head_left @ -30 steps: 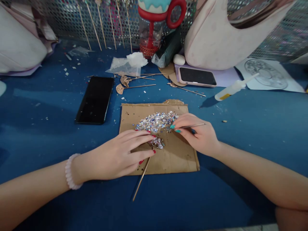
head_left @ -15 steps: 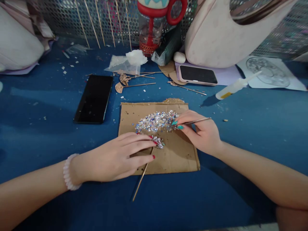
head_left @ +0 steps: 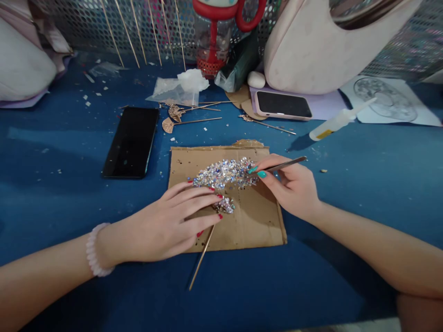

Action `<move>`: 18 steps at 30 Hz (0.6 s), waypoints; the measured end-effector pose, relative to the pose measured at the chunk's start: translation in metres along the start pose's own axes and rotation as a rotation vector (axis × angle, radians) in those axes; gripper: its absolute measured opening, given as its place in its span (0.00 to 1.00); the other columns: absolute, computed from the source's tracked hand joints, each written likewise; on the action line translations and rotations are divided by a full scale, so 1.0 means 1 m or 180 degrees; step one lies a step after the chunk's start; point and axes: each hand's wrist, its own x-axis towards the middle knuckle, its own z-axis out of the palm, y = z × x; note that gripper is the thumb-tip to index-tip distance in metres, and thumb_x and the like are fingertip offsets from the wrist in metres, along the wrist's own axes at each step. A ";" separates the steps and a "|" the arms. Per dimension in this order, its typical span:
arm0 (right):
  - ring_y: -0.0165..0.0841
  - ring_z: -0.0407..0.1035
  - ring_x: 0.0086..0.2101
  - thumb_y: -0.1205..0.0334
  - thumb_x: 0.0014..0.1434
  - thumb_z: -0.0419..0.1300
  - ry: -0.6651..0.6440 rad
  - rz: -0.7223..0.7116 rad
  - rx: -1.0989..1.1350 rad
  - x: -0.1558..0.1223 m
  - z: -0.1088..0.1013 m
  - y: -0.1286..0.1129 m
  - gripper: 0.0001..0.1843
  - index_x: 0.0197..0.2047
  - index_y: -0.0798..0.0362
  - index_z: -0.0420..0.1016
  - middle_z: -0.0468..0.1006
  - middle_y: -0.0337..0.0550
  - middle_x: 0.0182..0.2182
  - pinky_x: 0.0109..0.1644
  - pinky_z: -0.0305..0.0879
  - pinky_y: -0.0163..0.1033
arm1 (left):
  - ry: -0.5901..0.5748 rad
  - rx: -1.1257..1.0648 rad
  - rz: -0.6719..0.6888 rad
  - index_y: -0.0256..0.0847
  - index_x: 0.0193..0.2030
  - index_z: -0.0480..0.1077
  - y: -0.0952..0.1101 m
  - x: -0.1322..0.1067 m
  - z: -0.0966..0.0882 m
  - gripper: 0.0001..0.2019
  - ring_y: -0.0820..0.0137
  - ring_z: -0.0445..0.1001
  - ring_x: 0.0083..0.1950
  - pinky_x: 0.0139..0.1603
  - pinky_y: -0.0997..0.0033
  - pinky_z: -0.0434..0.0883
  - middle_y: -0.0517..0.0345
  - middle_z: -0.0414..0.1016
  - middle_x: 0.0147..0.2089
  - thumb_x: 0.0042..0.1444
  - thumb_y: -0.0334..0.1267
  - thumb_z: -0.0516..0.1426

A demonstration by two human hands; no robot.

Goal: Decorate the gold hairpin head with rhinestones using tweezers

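Observation:
My left hand [head_left: 169, 226] lies over the left side of a cardboard sheet [head_left: 256, 230], fingers stretched and spread. Its fingertips touch or hover at the rhinestone-covered head [head_left: 226, 205] of a hair stick; which, I cannot tell. The stick's thin gold-coloured shaft [head_left: 200, 264] runs out from beneath the fingers toward the front. Loose shiny rhinestones [head_left: 223, 172] form a heap on the upper part of the cardboard. Closed round metal tweezers [head_left: 289, 163], my right hand [head_left: 294, 189] is at the heap's right end. The tweezer tips are hidden by its fingers.
A black phone [head_left: 131, 143] lies left of the cardboard. Behind are bare metal hair sticks [head_left: 195, 121], a pink-edged phone [head_left: 284, 105], a red-lidded cup [head_left: 212, 41] and a white bag [head_left: 304, 55]. A glue bottle [head_left: 330, 127] leans at the right.
The fingers of my left hand have spread wider over the hair stick's head. My right hand has tilted, bringing the tweezers' back end up. The view has shifted slightly.

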 end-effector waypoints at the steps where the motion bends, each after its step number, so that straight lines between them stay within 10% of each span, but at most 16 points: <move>1: 0.35 0.76 0.35 0.60 0.66 0.58 -0.0002 0.0006 -0.0001 0.000 0.000 0.000 0.06 0.38 0.50 0.76 0.81 0.43 0.33 0.36 0.74 0.39 | 0.0025 0.0007 0.0014 0.40 0.61 0.66 0.000 0.000 0.000 0.18 0.56 0.62 0.68 0.72 0.51 0.51 0.48 0.68 0.66 0.66 0.31 0.51; 18: 0.32 0.76 0.34 0.65 0.64 0.59 0.0038 -0.0097 0.0022 -0.001 0.000 0.000 0.04 0.39 0.51 0.75 0.80 0.42 0.33 0.35 0.71 0.38 | 0.0010 -0.0171 -0.0023 0.40 0.61 0.69 0.000 -0.002 0.002 0.16 0.61 0.56 0.71 0.76 0.61 0.36 0.61 0.70 0.66 0.70 0.34 0.49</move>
